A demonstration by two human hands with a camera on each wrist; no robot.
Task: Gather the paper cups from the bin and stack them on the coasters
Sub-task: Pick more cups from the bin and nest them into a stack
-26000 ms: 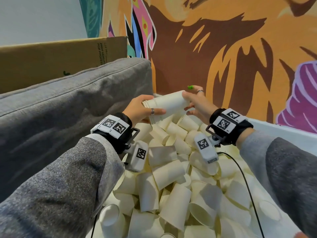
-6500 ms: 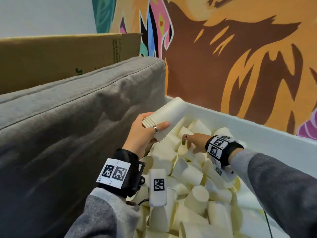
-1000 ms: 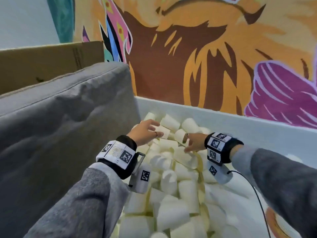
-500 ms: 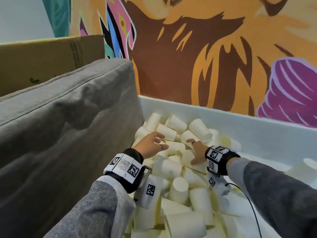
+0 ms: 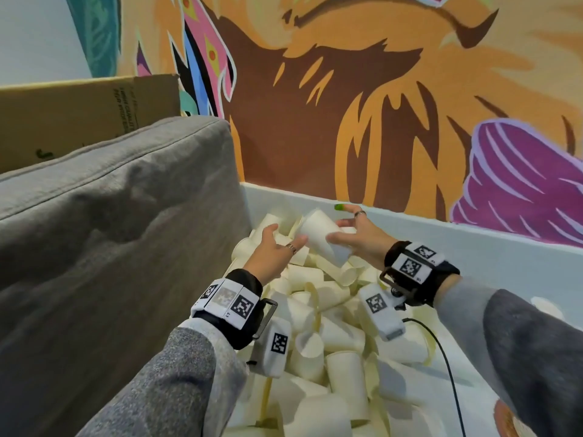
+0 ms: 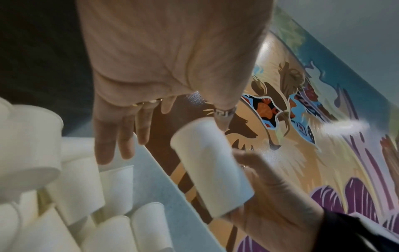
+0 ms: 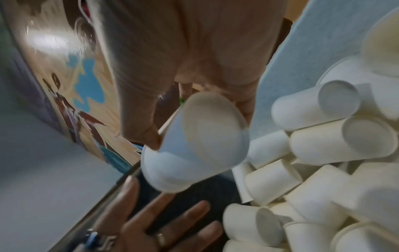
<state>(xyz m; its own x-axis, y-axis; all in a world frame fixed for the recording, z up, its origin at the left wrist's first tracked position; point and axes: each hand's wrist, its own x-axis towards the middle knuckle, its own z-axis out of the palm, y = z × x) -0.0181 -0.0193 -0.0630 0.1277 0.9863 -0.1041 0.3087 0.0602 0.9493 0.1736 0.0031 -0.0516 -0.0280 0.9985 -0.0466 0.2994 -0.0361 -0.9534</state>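
A white bin (image 5: 473,244) holds a loose pile of white paper cups (image 5: 331,329). My right hand (image 5: 339,223) holds one paper cup (image 5: 321,238) tilted above the pile, pinched between thumb and fingers. The right wrist view shows that cup (image 7: 194,139) close up under the thumb. My left hand (image 5: 284,239) hovers just left of it with fingers straight and spread, holding nothing. In the left wrist view the cup (image 6: 209,167) sits beside the left thumb; I cannot tell whether they touch. No coasters are in view.
A grey sofa cushion (image 5: 110,231) rises along the bin's left side, with a cardboard box (image 5: 79,115) behind it. A painted mural wall (image 5: 378,121) stands right behind the bin. A black cable (image 5: 448,367) trails from my right wrist over the cups.
Both hands were down on the pile half a second ago. The right hand has lifted one cup clear, and the left hand has risen beside it, open.
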